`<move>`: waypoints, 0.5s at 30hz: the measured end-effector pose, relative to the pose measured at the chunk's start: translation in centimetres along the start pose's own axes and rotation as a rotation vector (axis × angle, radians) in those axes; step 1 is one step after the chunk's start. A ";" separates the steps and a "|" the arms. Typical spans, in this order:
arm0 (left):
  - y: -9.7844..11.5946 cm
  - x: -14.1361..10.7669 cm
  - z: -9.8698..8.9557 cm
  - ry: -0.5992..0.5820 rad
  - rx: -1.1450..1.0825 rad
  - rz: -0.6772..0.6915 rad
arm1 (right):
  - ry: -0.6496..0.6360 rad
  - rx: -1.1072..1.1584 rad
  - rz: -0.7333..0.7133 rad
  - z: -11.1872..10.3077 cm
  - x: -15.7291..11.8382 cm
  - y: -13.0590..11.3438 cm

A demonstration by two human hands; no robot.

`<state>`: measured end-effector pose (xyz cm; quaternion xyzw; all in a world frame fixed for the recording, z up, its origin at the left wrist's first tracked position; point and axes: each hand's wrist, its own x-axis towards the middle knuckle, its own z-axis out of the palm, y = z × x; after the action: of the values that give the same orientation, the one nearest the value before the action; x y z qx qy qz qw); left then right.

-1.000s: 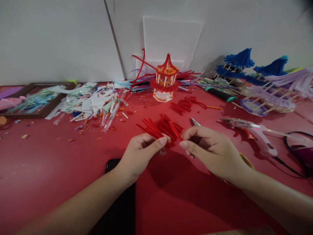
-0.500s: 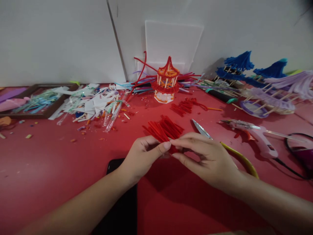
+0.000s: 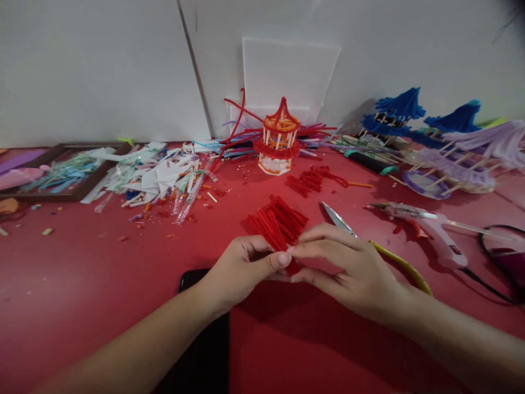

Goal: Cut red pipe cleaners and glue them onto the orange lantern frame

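My left hand [image 3: 240, 271] pinches a fanned bundle of red fuzzy strips [image 3: 268, 227] between thumb and fingers. My right hand [image 3: 348, 268] is closed on the lower end of the same bundle, its fingertips touching my left thumb. Just behind the bundle, more red strips [image 3: 292, 216] lie on the table. Farther back stands a small red and orange pavilion model [image 3: 281, 137] with pale posts. Beside my right hand are scissors with a pointed blade [image 3: 337, 218] and a yellow handle, partly hidden by the hand.
A pink glue gun [image 3: 438, 235] with a black cord lies right. Blue [image 3: 400, 106] and lilac [image 3: 459, 164] models stand behind it. A black phone [image 3: 200, 345] is under my left forearm. Paper scraps [image 3: 164, 172] and a brown frame [image 3: 77, 191] sit back left.
The held bundle and my fingertips have shifted slightly down and toward me. My right hand's fingers have moved a little along the bundle's lower end.
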<state>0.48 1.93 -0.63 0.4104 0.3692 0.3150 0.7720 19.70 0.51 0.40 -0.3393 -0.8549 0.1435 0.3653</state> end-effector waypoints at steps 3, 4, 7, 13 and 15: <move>0.2 -0.1 0.0 -0.029 0.041 0.025 | -0.005 0.023 0.002 0.1 0.0 0.0; 0.2 -0.1 0.0 -0.032 0.058 0.036 | -0.008 0.029 0.007 0.1 0.0 -0.1; 0.3 -0.3 0.1 -0.039 0.115 0.057 | -0.023 0.057 0.017 0.1 0.1 0.0; 0.5 -0.4 0.4 -0.049 0.242 0.070 | -0.034 0.265 0.123 -0.3 0.1 0.0; 0.6 -0.5 0.6 -0.071 0.346 0.128 | -0.013 0.355 0.212 -0.3 0.1 -0.1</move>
<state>0.60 1.61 0.21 0.5704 0.3635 0.2808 0.6809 19.82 0.49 0.74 -0.3568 -0.7781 0.3315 0.3966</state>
